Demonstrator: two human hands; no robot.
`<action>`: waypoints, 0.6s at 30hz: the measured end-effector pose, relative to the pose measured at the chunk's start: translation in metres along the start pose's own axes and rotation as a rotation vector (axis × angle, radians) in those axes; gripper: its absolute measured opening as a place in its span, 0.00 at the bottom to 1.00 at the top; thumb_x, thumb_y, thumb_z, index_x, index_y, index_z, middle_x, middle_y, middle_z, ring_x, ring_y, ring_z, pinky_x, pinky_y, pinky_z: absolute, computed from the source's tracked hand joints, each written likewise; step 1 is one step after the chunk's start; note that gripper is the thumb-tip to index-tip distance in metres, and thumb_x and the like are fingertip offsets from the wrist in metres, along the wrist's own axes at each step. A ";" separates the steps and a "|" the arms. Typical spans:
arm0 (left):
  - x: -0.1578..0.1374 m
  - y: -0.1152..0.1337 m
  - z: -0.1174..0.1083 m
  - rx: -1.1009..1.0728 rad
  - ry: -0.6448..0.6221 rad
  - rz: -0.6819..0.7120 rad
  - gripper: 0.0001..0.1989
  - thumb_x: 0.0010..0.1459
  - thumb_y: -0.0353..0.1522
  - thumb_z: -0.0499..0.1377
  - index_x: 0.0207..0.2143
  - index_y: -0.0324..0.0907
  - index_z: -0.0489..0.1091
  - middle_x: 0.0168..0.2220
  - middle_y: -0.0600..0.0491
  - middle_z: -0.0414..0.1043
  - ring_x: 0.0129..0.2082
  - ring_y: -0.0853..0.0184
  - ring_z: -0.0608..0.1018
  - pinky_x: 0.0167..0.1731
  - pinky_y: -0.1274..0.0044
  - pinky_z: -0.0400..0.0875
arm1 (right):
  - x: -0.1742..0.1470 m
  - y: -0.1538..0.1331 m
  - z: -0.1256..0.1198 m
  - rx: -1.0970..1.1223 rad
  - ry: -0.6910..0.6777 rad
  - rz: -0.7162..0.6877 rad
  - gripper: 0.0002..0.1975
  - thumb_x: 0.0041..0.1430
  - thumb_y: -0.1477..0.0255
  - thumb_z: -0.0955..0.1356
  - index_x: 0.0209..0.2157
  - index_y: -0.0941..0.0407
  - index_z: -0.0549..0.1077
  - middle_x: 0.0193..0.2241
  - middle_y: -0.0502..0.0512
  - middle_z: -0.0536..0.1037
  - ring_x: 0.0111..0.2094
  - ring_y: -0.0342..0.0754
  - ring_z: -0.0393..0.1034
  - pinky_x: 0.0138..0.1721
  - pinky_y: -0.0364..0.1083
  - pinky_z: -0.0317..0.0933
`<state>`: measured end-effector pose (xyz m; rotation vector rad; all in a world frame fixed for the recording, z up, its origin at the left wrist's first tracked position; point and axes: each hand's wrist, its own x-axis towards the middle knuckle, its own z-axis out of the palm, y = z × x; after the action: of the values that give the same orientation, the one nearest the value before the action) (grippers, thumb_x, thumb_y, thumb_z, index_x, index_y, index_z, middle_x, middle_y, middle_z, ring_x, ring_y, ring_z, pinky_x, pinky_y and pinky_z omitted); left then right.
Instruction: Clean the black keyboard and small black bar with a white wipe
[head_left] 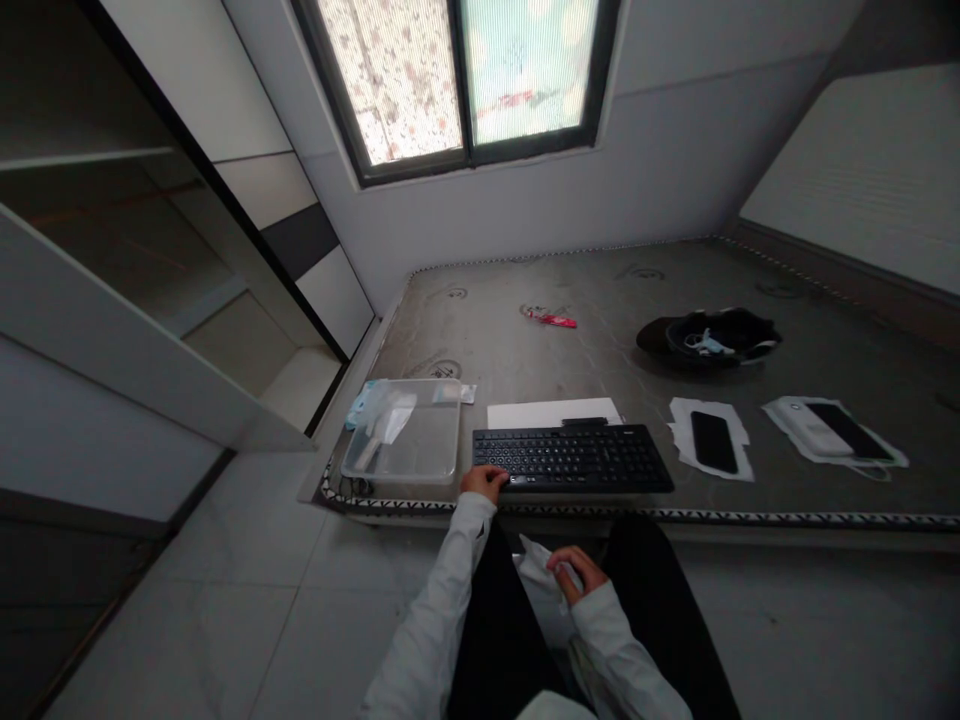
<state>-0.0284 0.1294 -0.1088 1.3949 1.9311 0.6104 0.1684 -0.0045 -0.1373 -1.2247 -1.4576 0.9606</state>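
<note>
Keyboard [574, 459] lying at the mattress [525, 350] front edge, left hand [484, 483] resting curled on its near left corner, right hand [576, 573] gripping a white cloth [536, 566] over the lap, tray [403, 445] sitting just left.

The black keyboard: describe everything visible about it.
The black keyboard is a flat full-size board, seemingly plastic, with small pale key legends. It lies level near the front edge of the grey mattress, its back edge over a white sheet. The left hand rests on its front left corner.
</note>
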 end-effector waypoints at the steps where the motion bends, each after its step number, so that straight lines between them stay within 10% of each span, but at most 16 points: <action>1: 0.000 0.001 0.000 0.014 -0.002 0.000 0.09 0.53 0.35 0.63 0.35 0.39 0.76 0.36 0.50 0.81 0.38 0.68 0.79 0.46 0.68 0.72 | 0.000 0.000 0.000 0.003 0.006 0.004 0.13 0.60 0.64 0.63 0.27 0.55 0.73 0.27 0.51 0.72 0.32 0.49 0.68 0.36 0.44 0.59; 18: 0.010 0.005 -0.007 0.191 -0.104 -0.006 0.13 0.55 0.39 0.61 0.36 0.39 0.75 0.36 0.52 0.79 0.39 0.67 0.79 0.46 0.66 0.72 | -0.006 0.024 0.002 0.006 -0.007 0.030 0.13 0.59 0.63 0.63 0.27 0.55 0.73 0.28 0.54 0.73 0.32 0.52 0.69 0.35 0.46 0.61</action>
<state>-0.0324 0.1404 -0.1028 1.5055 1.9503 0.3500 0.1717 -0.0059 -0.1616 -1.2429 -1.4445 0.9899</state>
